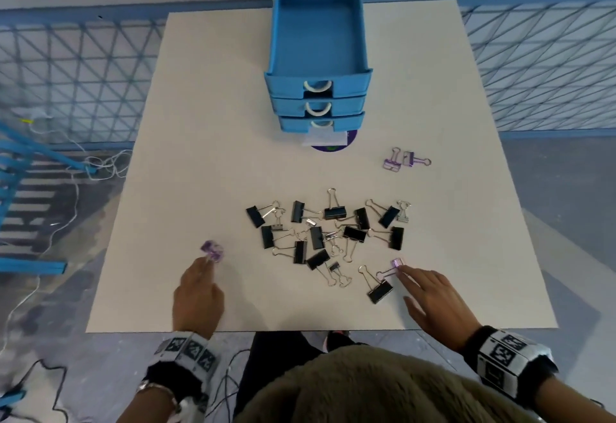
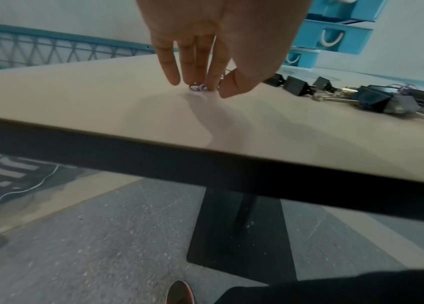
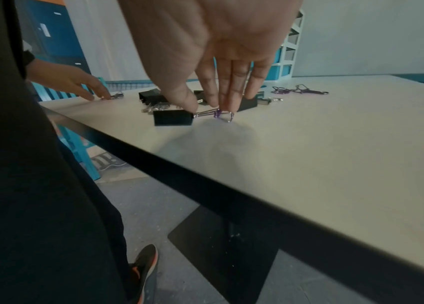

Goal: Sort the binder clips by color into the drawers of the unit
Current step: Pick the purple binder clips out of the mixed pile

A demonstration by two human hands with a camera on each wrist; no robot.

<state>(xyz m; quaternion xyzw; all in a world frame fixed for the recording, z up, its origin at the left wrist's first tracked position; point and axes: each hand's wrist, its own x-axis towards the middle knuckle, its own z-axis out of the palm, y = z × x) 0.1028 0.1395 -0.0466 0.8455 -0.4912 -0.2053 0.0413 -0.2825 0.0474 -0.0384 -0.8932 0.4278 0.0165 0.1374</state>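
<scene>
Head view steep overhead on table; wrist views low at near edge, facing forward; all share clips.

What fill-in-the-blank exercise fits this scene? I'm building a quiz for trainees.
1. The top drawer of the unit is pulled ____.
2. The left hand touches a ____ clip.
3. Most clips in the middle pile are ____.
4. Near the unit lie ____ purple clips apart from the pile.

Missing words: open; purple; black; two
</scene>
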